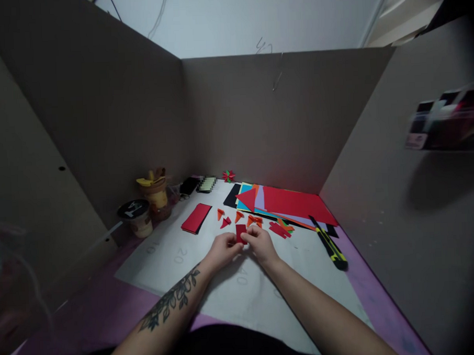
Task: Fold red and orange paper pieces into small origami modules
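A small red paper piece (240,230) stands between my hands, above the white sheet on the table. My left hand (225,249) pinches its lower left edge. The fingertips of my right hand (259,243) close on its right side. Just beyond lie several folded orange paper pieces (239,216) and a folded red one (225,222). To the right of my right hand rest flat red paper strips (279,230), with orange and green strips (287,225) beside them.
A stack of red rectangles (197,218) lies at left, near a lidded cup (136,217) and a tool pot (156,194). Large coloured sheets (296,201) spread at the back right. A yellow-black utility knife (331,246) lies right. Grey partitions (253,114) enclose the table.
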Demonstrator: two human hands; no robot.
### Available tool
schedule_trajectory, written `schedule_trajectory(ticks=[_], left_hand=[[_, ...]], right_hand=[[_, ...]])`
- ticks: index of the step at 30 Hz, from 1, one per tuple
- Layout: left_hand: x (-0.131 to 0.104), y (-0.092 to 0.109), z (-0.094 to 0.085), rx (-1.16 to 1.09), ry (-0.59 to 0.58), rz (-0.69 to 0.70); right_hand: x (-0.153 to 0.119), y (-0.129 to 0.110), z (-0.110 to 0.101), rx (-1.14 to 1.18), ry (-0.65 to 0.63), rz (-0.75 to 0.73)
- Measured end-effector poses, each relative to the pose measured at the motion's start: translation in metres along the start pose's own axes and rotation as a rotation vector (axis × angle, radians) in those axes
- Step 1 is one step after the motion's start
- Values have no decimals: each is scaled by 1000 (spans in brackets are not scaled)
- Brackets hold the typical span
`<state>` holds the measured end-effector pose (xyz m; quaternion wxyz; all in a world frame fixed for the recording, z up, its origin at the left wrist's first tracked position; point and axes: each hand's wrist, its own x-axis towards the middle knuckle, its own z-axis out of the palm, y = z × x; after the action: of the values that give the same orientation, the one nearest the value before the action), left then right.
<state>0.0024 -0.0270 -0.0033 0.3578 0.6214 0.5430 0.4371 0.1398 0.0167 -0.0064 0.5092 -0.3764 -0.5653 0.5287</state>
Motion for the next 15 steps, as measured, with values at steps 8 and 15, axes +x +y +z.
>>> schedule_trajectory(ticks=[8, 15], left_hand=[[-1, 5, -3, 0, 56, -60], [1, 8, -5, -43, 190, 48]], right_hand=[[-1, -3, 1, -95, -44, 8], [-3, 1, 1, -154, -135, 70]])
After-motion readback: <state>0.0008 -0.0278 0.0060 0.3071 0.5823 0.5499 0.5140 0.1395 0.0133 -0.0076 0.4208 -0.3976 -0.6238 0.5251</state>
